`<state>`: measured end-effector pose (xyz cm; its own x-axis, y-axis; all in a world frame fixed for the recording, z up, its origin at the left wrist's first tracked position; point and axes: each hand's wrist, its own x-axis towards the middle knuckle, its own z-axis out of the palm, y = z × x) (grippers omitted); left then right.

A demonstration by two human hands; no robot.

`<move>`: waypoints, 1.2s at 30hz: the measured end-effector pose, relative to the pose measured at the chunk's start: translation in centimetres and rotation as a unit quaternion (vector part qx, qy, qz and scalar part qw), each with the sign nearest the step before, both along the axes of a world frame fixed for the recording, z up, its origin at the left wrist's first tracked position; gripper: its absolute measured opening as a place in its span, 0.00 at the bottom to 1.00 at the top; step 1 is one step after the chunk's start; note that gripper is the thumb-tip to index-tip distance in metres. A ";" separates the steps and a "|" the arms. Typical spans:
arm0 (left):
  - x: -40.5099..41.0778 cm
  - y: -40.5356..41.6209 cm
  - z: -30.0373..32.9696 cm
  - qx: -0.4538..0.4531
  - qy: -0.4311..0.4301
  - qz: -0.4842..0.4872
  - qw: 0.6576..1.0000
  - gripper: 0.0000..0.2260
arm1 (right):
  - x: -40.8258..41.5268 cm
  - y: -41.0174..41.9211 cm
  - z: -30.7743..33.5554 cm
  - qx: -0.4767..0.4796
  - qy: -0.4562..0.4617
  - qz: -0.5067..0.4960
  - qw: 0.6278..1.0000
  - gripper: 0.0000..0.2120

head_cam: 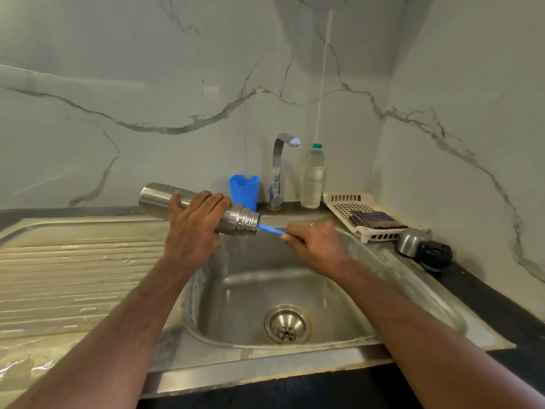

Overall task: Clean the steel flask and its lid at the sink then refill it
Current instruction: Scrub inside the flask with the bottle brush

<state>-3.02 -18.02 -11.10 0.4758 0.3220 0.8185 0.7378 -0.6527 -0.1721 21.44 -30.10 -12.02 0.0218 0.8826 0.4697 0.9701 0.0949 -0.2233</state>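
Head view: left hand [193, 228] grasps steel flask [165, 199] tilted over sink [295, 290]; right hand [315, 243] pinches blue brush handle [271, 230] entering flask mouth; lid [421, 246] on sink's right edge.

No readable text, label, brand or number anywhere (plastic bottle [313, 178] unlabelled, flask [188, 208] plain)

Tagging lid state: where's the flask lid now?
Head view, right side: the lid lies on the sink's rim, between the white tray and a black stopper.
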 end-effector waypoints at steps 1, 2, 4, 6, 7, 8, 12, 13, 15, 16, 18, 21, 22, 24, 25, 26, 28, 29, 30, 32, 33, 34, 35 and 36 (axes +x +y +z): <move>0.0 0.0 0.0 0.012 0.001 0.003 1.000 0.30 | -0.1 -0.1 -0.3 -0.070 0.171 0.064 0.981 0.14; 0.1 0.1 0.1 0.025 -0.001 0.004 1.000 0.28 | 0.0 -0.2 -0.3 -0.139 0.326 0.111 0.928 0.15; 0.4 -0.1 0.4 0.048 -0.006 0.002 0.999 0.26 | 0.6 -0.8 -0.2 -0.244 0.505 0.162 0.812 0.16; 0.8 -0.4 0.6 0.061 -0.009 0.002 0.998 0.24 | 1.0 -0.9 0.0 -0.238 0.490 0.158 0.824 0.15; 0.9 -0.5 0.6 0.063 -0.007 0.004 0.998 0.24 | 1.1 -0.8 0.0 -0.189 0.388 0.133 0.892 0.14; 1.0 -0.6 0.5 0.063 -0.006 0.006 0.998 0.25 | 1.2 -0.6 0.0 -0.119 0.224 0.078 0.964 0.13; 1.1 -0.5 0.3 0.018 -0.024 -0.011 0.999 0.29 | 1.9 -0.1 0.7 0.168 -0.286 -0.123 0.935 0.08; 1.0 -0.5 0.3 0.006 -0.028 -0.015 0.999 0.30 | 1.6 -0.1 1.0 0.204 -0.310 -0.122 0.920 0.07; 0.8 -0.5 0.3 0.009 -0.026 -0.014 1.000 0.30 | 1.4 0.2 1.0 0.187 -0.292 -0.106 0.932 0.07; 0.6 -0.5 0.3 0.020 -0.023 -0.011 0.999 0.30 | 1.0 0.4 0.7 0.140 -0.228 -0.076 0.961 0.08; 0.3 -0.3 0.3 0.043 -0.015 -0.008 0.999 0.29 | 0.3 0.1 0.0 -0.060 0.082 0.047 0.994 0.12; 0.7 -0.4 0.4 0.053 -0.013 -0.010 0.998 0.29 | 0.4 -0.8 -0.4 -0.270 0.491 0.174 0.810 0.16; 0.9 -0.5 0.5 0.053 -0.016 -0.013 0.998 0.29 | 0.6 -1.0 -0.5 -0.281 0.517 0.187 0.787 0.16; 1.2 -0.6 0.5 0.046 -0.028 -0.009 0.999 0.30 | 0.5 -1.1 -0.6 -0.244 0.495 0.185 0.813 0.16; 1.1 -0.6 0.5 0.031 -0.046 0.001 0.998 0.32 | 0.2 -1.2 -0.5 -0.213 0.473 0.177 0.836 0.16; 0.9 -0.7 0.6 0.002 -0.081 0.015 0.997 0.33 | -0.1 -1.1 -0.4 -0.185 0.458 0.169 0.853 0.16; 0.6 -1.0 0.9 -0.089 -0.198 0.023 0.976 0.38 | -0.8 -0.9 -0.4 -0.140 0.446 0.165 0.868 0.15; 0.5 -1.1 1.0 -0.132 -0.261 0.009 0.956 0.42 | -1.1 -0.7 -0.5 -0.123 0.445 0.167 0.871 0.15; 0.5 -1.4 1.2 -0.161 -0.312 -0.009 0.936 0.46 | -1.3 -0.6 -0.6 -0.109 0.446 0.165 0.873 0.15; 0.4 -1.5 1.6 -0.209 -0.394 -0.037 0.894 0.54 | -1.3 -0.4 -0.6 -0.088 0.447 0.163 0.875 0.14; 0.3 -1.5 1.9 -0.258 -0.441 -0.056 0.858 0.56 | -1.2 -0.3 -0.6 -0.081 0.446 0.163 0.876 0.13; 0.3 -1.4 2.0 -0.329 -0.493 -0.088 0.801 0.54 | -1.0 -0.2 -0.7 -0.078 0.444 0.161 0.878 0.13; 0.3 -1.5 2.1 -0.407 -0.541 -0.145 0.721 0.50 | -0.9 -0.3 -0.7 -0.075 0.434 0.159 0.883 0.13; 0.4 -1.7 2.2 -0.479 -0.568 -0.215 0.634 0.43 | -0.7 -0.3 -0.7 -0.071 0.414 0.156 0.894 0.13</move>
